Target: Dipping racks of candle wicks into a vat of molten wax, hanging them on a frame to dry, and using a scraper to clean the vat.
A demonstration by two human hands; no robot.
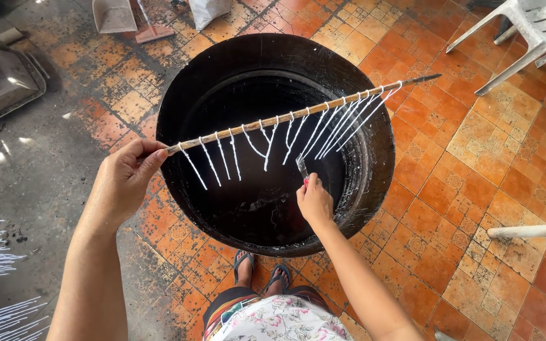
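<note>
Left hand [124, 180] pinches stick [298, 113] end; candles [323, 129] hang beyond the grip over tub [374, 189]. Right hand [314, 201] closed on scissors [302, 167]; far end may sag, candles could tangle or snap

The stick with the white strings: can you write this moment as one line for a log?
left hand: grip on stick end | right hand: holds small tool at white strings | below: black tub | floor: orange tiles

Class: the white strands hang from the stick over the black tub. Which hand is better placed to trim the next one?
Probably the right hand: it holds a small blade just under the strands, while the left hand grips the stick's end.
</note>
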